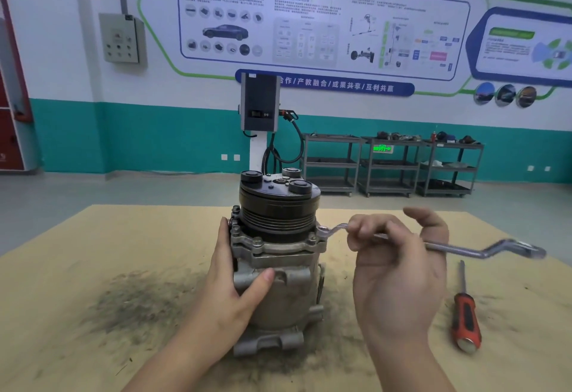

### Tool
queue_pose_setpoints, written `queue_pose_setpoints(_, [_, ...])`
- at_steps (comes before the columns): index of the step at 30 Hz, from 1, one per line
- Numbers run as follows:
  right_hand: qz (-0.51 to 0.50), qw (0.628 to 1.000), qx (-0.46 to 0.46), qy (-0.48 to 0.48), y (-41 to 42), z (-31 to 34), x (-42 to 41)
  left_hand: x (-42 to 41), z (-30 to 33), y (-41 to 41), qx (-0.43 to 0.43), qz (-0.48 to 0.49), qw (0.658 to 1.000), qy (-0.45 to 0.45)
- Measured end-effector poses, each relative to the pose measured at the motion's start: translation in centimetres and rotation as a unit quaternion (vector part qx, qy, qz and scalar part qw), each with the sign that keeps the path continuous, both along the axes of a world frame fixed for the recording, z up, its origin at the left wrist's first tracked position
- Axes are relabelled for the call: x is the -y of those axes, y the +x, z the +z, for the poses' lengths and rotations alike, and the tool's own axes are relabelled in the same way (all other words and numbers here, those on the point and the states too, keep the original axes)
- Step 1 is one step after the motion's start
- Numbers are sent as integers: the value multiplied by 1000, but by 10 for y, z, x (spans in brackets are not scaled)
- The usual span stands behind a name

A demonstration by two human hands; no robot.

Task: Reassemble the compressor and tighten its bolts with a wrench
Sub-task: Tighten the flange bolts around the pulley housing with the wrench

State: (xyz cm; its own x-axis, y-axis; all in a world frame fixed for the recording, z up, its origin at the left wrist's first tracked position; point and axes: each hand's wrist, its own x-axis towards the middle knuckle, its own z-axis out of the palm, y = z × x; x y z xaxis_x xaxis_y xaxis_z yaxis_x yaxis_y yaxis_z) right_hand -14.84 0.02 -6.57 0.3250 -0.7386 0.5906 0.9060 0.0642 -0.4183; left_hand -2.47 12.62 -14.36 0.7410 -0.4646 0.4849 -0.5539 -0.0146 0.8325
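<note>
Compressor [277,255] stands upright on a tan sheet [93,252] spread over the work surface, black grooved pulley [278,209] on top, grey cast body below. Dark grit is scattered on the sheet around its base, thickest to the left.

Left hand [230,286] grips the body from the left side: fingers wrap behind the flange, thumb presses across the front face just under the bolted collar.

Right hand [399,264] holds an offset ring wrench [476,250] near the middle of its shank. Fingers curl over the shank from above, thumb lifted clear and pointing up (loose hold rather than a full fist). The near ring end sits at a flange bolt [322,230] on the compressor's right side, just under the pulley; whether it is fully seated on the bolt head I cannot tell. The far end sticks out to the right, above the sheet.

Red-and-black screwdriver [464,320] lies on the sheet, right of the right hand, apart from it.

Background: grey shelving carts [393,165] along a teal-and-white wall.
</note>
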Motion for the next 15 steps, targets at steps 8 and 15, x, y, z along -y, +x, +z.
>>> queue_pose_setpoints(8, [89, 990, -30, 103, 10, -4, 14, -1, 1, -2, 8, 7, 1000, 13])
queue_pose_setpoints(15, [171, 972, -82, 135, 14, -3, 27, -1, 4, -3, 1, 7, 1000, 19])
